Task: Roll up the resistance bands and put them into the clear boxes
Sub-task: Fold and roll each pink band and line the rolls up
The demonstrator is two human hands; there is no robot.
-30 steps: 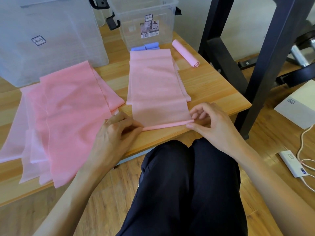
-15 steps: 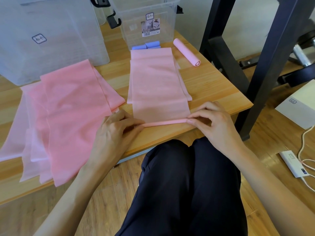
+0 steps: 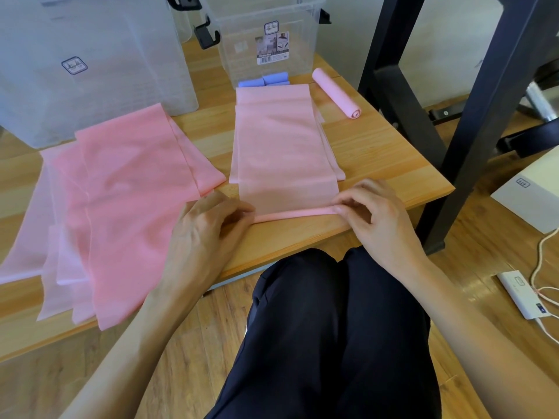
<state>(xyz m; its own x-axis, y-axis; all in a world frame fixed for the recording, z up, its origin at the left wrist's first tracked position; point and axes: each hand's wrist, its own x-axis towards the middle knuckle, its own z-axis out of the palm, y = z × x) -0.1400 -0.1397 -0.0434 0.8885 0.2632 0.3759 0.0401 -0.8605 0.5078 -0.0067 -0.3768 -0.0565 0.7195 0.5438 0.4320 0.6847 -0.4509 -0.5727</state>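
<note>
A person sits at a wooden surface (image 3: 378,152), rolling a pale pink resistance band (image 3: 284,146) that lies flat, its long axis running away from them toward a clear box (image 3: 266,40). The left hand (image 3: 208,234) and right hand (image 3: 372,216) pinch opposite ends of the thin rolled edge (image 3: 295,213) with curled fingers, likely to keep the roll tight and even; the roll lies crosswise near the surface's front edge (only the first turns are made). A finished pink roll (image 3: 335,93) lies beside the box, and a pile of unrolled pink bands (image 3: 127,201) waits at left
</note>
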